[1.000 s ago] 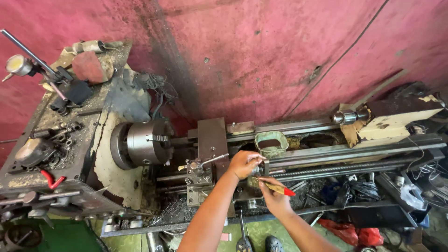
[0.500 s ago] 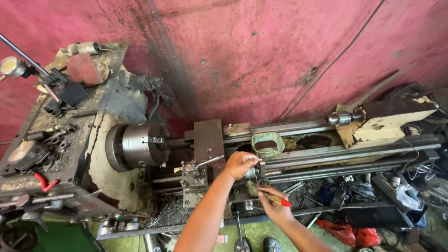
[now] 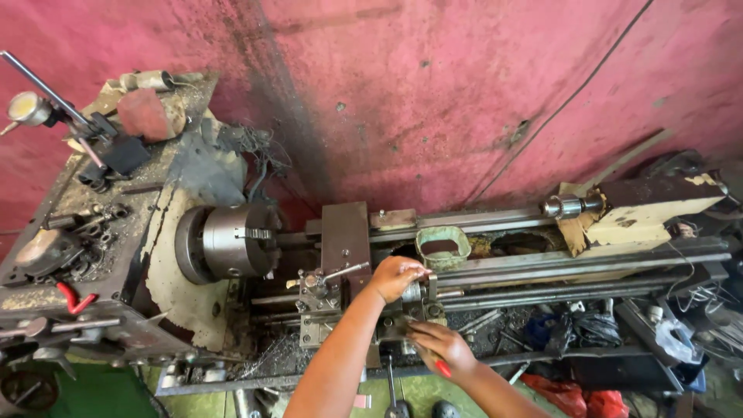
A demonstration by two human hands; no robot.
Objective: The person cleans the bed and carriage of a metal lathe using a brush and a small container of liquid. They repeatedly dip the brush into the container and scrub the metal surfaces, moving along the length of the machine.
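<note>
While closed, left grip [image 3: 397, 277] around handle [image 3: 414, 291]

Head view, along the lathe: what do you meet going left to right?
Dial gauge → red-handled tool → chuck → tool post → left hand → green cup → tailstock.

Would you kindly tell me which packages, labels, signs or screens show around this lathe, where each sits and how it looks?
Dial gauge: top left, on a stand above the headstock; small, round, pale face.
Plastic bag: low right, beneath the lathe bed; crumpled, clear whitish.
Red bags: bottom right, on the floor; crumpled, red plastic.
No legible labels, signs or screens are seen.
</note>
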